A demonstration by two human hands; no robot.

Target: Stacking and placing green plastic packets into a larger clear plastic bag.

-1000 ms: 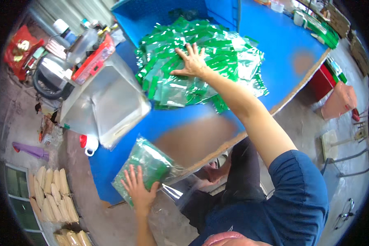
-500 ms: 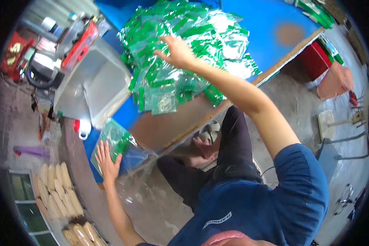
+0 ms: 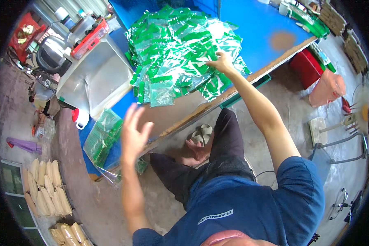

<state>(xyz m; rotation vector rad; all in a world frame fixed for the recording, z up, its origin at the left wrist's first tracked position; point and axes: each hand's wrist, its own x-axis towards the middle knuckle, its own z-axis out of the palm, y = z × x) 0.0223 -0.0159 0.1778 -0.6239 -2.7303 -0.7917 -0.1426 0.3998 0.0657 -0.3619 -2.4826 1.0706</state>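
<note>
A large heap of clear plastic packets with green bands covers the middle of the blue table. My right hand is at the heap's right side, fingers apart over the packets. I see nothing held in it; whether its fingertips touch a packet, I cannot tell. Slightly blurred, my left hand hovers near the table's front edge with spread fingers and holds nothing. Beside it, at the table's left end, lies a larger clear bag with green contents. One flat packet lies at the heap's near edge.
A translucent plastic bin stands left of the heap, with a red-and-white mug beside it. A red box and a pink bag are beyond the table's right edge. Wrapped tan bundles sit at the lower left.
My right hand has moved right across the heap to its right side. My left hand has lifted off the larger bag and shifted right. The view has shifted slightly.
</note>
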